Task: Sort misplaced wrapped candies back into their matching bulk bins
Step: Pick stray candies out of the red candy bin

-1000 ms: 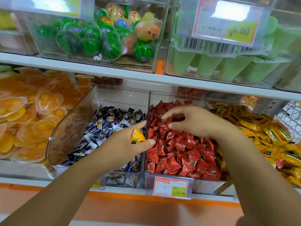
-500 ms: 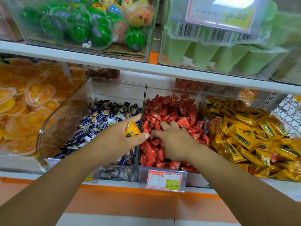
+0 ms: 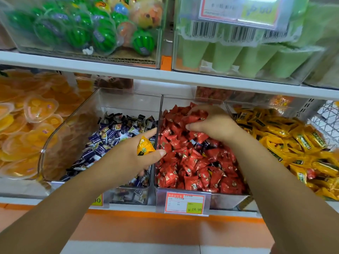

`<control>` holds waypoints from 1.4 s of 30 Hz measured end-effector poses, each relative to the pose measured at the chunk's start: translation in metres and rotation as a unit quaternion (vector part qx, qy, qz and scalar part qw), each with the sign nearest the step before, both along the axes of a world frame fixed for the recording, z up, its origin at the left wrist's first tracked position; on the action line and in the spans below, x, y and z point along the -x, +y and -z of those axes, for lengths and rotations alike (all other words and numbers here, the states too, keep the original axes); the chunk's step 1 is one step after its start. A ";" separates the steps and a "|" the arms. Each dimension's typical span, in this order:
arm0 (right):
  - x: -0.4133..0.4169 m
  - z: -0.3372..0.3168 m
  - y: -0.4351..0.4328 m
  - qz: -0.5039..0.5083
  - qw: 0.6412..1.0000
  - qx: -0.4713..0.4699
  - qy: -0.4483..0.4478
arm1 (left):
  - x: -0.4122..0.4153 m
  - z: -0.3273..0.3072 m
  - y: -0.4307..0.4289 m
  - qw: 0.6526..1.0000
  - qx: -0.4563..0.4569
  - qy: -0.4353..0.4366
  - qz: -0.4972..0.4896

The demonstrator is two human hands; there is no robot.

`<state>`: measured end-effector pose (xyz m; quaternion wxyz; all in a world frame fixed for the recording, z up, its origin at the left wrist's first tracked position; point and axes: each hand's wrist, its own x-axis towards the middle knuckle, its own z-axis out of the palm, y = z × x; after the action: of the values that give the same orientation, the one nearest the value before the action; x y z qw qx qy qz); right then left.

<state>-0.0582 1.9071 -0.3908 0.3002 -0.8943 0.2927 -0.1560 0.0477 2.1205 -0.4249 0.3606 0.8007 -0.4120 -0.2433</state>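
My left hand (image 3: 126,160) pinches a yellow wrapped candy (image 3: 145,146) between thumb and forefinger, above the divider between two clear bins. The bin on the left holds purple-and-white candies (image 3: 110,134). In the middle bin lie red wrapped candies (image 3: 194,162), with a few dark wrappers showing among them. My right hand (image 3: 212,123) reaches into the back of the red pile, its fingers curled over a clump of red candies and the thumb below. A bin of matching yellow candies (image 3: 286,142) stands to the right.
Orange jelly cups (image 3: 33,121) fill the far-left bin. The white shelf board (image 3: 165,76) above carries bins of watermelon-shaped toys (image 3: 95,33) and green cups (image 3: 247,57). A price tag (image 3: 185,204) hangs on the red bin's front. Orange shelf edge below.
My right hand moved from the front of the red pile to its back, and it now curls over candies there. My left hand keeps holding the yellow candy in about the same place.
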 end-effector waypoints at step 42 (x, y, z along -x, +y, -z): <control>-0.003 0.030 0.047 -0.219 0.924 0.252 0.186 | 0.000 -0.004 0.004 1.000 -0.009 -0.015 0.014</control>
<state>-0.0554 1.9545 -0.4204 0.0316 -0.9952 0.0912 0.0140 0.0480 2.1244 -0.4206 0.3434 0.8015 -0.4264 -0.2406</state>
